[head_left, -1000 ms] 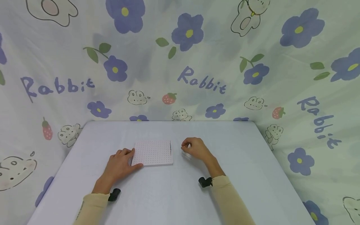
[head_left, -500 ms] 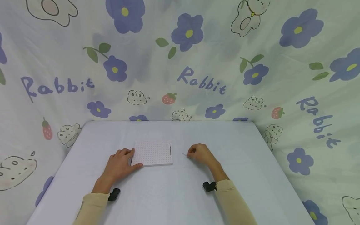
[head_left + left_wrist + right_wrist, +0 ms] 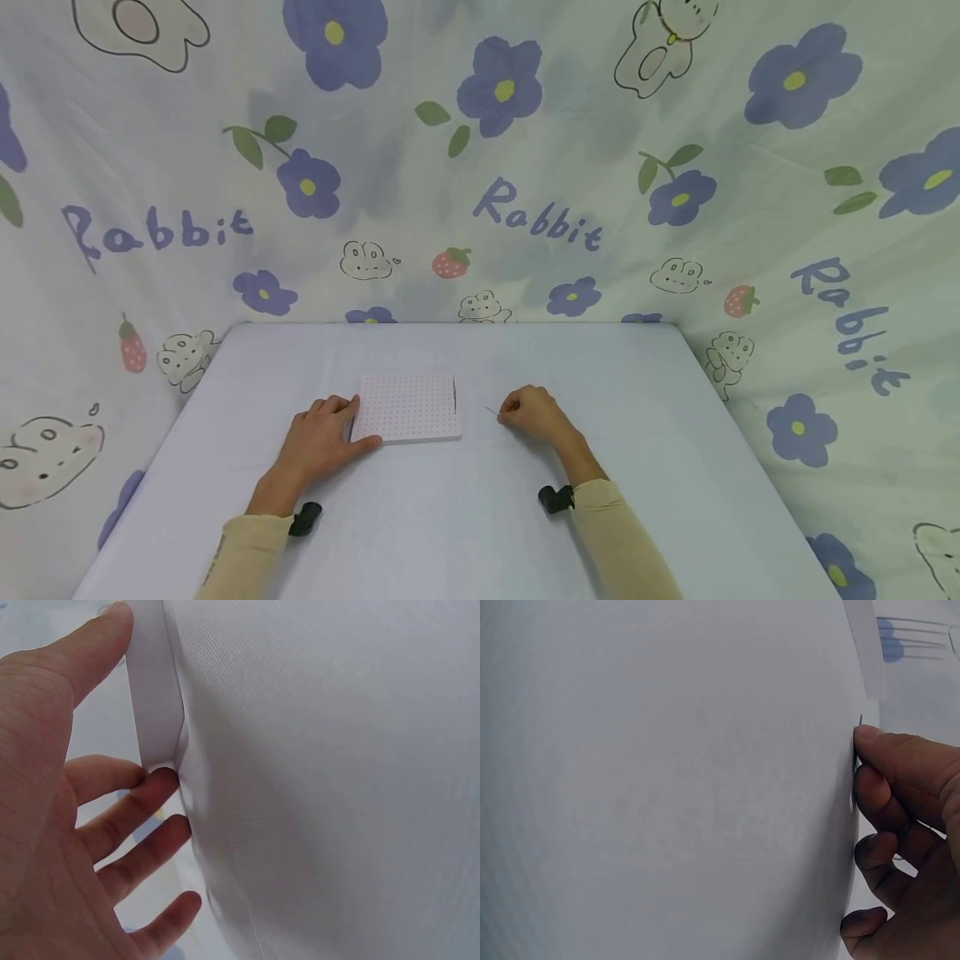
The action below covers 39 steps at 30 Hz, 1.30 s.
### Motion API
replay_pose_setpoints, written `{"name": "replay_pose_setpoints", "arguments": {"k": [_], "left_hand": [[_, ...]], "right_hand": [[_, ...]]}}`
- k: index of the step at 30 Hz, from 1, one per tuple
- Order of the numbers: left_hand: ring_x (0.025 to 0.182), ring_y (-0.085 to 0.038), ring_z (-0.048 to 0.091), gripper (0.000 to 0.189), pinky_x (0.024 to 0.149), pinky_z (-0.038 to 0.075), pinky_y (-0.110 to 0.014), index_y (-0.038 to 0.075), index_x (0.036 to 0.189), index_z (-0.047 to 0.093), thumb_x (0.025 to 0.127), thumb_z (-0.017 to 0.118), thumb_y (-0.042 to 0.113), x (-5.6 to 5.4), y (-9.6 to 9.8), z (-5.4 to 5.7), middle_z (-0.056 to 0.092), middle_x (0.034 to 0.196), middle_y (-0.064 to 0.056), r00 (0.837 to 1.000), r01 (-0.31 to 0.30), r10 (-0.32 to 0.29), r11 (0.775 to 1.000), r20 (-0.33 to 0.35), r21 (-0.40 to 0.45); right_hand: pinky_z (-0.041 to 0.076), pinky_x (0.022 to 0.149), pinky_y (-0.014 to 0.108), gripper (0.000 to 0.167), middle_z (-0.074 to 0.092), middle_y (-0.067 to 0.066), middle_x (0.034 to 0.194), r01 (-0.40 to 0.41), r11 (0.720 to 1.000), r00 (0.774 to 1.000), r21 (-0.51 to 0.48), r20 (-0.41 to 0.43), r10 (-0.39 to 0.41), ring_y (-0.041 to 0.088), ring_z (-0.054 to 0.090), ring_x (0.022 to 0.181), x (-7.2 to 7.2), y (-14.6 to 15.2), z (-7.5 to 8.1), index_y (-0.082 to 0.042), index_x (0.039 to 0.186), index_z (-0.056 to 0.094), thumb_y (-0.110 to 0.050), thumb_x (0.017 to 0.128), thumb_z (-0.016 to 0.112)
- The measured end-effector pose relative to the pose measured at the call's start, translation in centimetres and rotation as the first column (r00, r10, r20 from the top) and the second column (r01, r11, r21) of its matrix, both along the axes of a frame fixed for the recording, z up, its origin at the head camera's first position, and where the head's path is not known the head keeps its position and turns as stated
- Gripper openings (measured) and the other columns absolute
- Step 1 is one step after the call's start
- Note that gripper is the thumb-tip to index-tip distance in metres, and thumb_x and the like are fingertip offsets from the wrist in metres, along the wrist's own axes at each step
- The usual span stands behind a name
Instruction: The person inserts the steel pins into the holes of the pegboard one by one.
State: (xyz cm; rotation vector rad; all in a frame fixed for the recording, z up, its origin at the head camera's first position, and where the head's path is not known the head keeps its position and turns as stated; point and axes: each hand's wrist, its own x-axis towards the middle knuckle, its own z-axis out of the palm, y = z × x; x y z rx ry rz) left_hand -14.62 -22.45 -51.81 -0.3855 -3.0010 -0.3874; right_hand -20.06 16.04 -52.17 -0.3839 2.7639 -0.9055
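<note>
A flat white board (image 3: pixel 408 407) with a grid of small dots lies on the table in the head view. Thin dark pins (image 3: pixel 454 396) stand along its right edge. My left hand (image 3: pixel 318 433) holds the board's near left corner, thumb on the near side and fingers at the left side. In the left wrist view the thumb (image 3: pixel 105 637) lies along the board's side wall (image 3: pixel 155 690). To the right of the board, my right hand (image 3: pixel 534 412) pinches a thin metal pin (image 3: pixel 491 410) close over the table. Its tip (image 3: pixel 861 719) pokes past the thumb in the right wrist view.
A white cloth covers the table (image 3: pixel 450 517). Behind it hangs a patterned curtain (image 3: pixel 405 208) with flowers and rabbits. Several pins (image 3: pixel 915 634) jut from the board in the right wrist view. Each wrist wears a small black camera (image 3: pixel 556 499).
My right hand has shifted right and toward me, onto the thin pin, and has held nearly still for the last half second. The left hand and the board have stayed put.
</note>
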Motion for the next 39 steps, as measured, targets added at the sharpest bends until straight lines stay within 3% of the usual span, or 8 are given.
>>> {"name": "replay_pose_setpoints", "arguments": {"k": [7,13,16,28,39], "left_hand": [[0.119,-0.042,0.053,0.097,0.094,0.041,-0.067,-0.002,0.143,0.053,0.082,0.066,0.072,-0.01,0.08,0.17,0.059,0.130,-0.021,1.000,-0.002,0.002,1.000,0.001,0.000],[0.118,-0.043,0.054,0.095,0.093,0.042,-0.067,-0.003,0.143,0.054,0.083,0.068,0.069,0.03,0.08,0.05,0.060,0.130,-0.021,1.000,0.002,-0.002,1.000,-0.005,0.002],[0.117,-0.042,0.054,0.094,0.092,0.042,-0.067,-0.002,0.142,0.054,0.083,0.068,0.069,0.06,0.13,-0.03,0.060,0.129,-0.021,1.000,0.000,0.000,1.000,-0.010,0.006],[0.117,-0.042,0.054,0.094,0.093,0.042,-0.068,-0.002,0.142,0.054,0.082,0.069,0.069,0.20,0.17,0.17,0.060,0.129,-0.021,1.000,-0.007,0.007,1.000,-0.005,0.000],[0.117,-0.043,0.054,0.095,0.093,0.042,-0.067,-0.002,0.142,0.054,0.082,0.068,0.069,0.01,0.19,0.05,0.060,0.129,-0.021,1.000,-0.003,0.003,1.000,-0.007,0.005]], "right_hand": [[0.051,0.070,0.030,0.009,0.070,-0.007,0.082,0.011,1.000,1.000,0.015,0.016,-0.011,0.010,0.060,0.075,-0.01,-0.27,0.28,-0.015,0.086,0.078,-0.024,0.089,0.076],[0.045,0.092,0.053,0.007,0.068,-0.010,0.076,-0.001,0.999,1.000,0.048,0.010,0.000,0.012,0.058,0.074,-0.06,-0.41,0.26,-0.019,0.081,0.076,-0.021,0.087,0.073],[0.041,0.096,0.059,0.008,0.066,-0.011,0.073,-0.007,0.998,1.000,0.058,0.002,0.007,0.013,0.057,0.074,-0.04,-0.44,0.16,-0.020,0.078,0.075,-0.020,0.086,0.072],[0.042,0.088,0.053,0.006,0.064,-0.011,0.071,-0.042,0.997,0.999,0.060,-0.010,0.042,0.012,0.055,0.071,0.31,-0.36,0.32,-0.019,0.081,0.074,-0.017,0.086,0.071],[0.044,0.084,0.049,0.012,0.060,-0.011,0.067,-0.067,0.986,0.996,0.152,-0.048,0.076,0.012,0.054,0.070,0.03,-0.92,0.66,-0.021,0.072,0.069,-0.014,0.081,0.069]]}}
